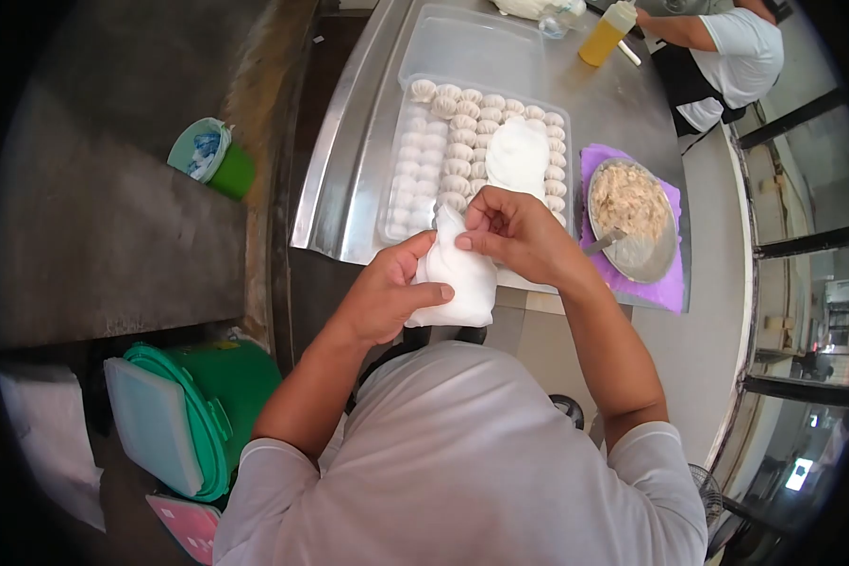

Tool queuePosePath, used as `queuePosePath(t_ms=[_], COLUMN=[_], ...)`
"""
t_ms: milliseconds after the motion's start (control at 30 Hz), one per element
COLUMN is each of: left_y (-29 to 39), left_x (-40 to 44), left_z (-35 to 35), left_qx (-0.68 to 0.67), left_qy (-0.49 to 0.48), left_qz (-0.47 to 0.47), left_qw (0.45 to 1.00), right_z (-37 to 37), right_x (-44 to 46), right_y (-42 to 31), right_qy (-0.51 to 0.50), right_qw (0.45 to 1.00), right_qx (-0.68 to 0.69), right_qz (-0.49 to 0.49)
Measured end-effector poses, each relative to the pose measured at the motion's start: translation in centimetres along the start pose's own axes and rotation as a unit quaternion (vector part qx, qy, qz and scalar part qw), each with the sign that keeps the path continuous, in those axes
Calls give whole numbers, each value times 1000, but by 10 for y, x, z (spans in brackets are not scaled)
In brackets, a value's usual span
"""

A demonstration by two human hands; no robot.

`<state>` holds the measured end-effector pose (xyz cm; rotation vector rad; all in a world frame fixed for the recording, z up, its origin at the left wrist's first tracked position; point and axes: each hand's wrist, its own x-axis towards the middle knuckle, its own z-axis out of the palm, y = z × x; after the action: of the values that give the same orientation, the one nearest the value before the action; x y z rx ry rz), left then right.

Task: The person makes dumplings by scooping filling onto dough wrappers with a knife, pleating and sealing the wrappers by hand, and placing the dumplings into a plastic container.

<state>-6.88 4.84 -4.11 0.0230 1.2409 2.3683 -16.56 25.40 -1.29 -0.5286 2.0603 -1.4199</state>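
- Metal worktop [623, 113]: extends away from the person; from where I stand, its front edge lies just beyond the hands.
- Clear plastic tray [384, 226]: set on the worktop near that edge; holds rows of pleated dumplings [457, 151].
- White round sheets [517, 156]: laid over the dumplings, right of the tray's middle.
- Metal bowl [653, 262]: placed right of the tray on a purple cloth [670, 292]; contains a pale, lumpy mixture [630, 198]. One utensil [606, 241] rests in it, handle toward the person.
- Squeeze bottle [606, 33]: stands toward the far end; yellow liquid inside.
- Co-worker [740, 52]: positioned at far right, white top.
- White piece [457, 302]: held before the person at the worktop's front edge; possibly several layers, though its folds obscure this.
- Left hand [391, 294]: clamped on the white piece's left side, thumb across the front.
- Right hand [519, 231]: fingertips pinched on its upper edge, near the left index finger.
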Motion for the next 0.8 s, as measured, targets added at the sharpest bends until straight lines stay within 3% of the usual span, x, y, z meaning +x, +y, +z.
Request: queuePosePath(t_ms=[133, 233, 333, 400, 433, 500, 533, 633, 667, 800], left_y=[2, 3, 7, 9, 10, 11, 13, 16, 17, 29], left_x=[3, 6, 7, 7, 8, 8, 8, 10, 13, 39], left_z=[0, -1, -3, -5, -7, -11, -12, -16, -15, 5], left_qx=[5, 10, 17, 23, 19, 14, 9, 4, 5, 28], left_qy=[7, -6, -12, -14, -16, -25, -25, -24, -17, -19], left_qz=[-10, -18, -29, -40, -45, -55, -57, -56, -49, -10], left_qw=[1000, 1000, 999, 999, 999, 998, 998, 998, 999, 999], right_z=[2, 2, -13, -20, -22, -25, -31, -63, -75, -104], right_x=[-6, -8, -7, -4, -4, -4, -5, -22, -32, -70], right_y=[6, 10, 19, 34, 41, 50, 47, 60, 64, 78], right_qy=[30, 54, 45, 118, 123, 154, 159, 207, 164, 232], right_qw=[999, 997, 997, 948, 947, 811, 781, 749, 737, 768], right_qx=[42, 39, 51, 281, 282, 565, 603, 628, 651, 590], right_qz=[8, -38, 25, 89, 90, -4, -37, -44, -72, -91])
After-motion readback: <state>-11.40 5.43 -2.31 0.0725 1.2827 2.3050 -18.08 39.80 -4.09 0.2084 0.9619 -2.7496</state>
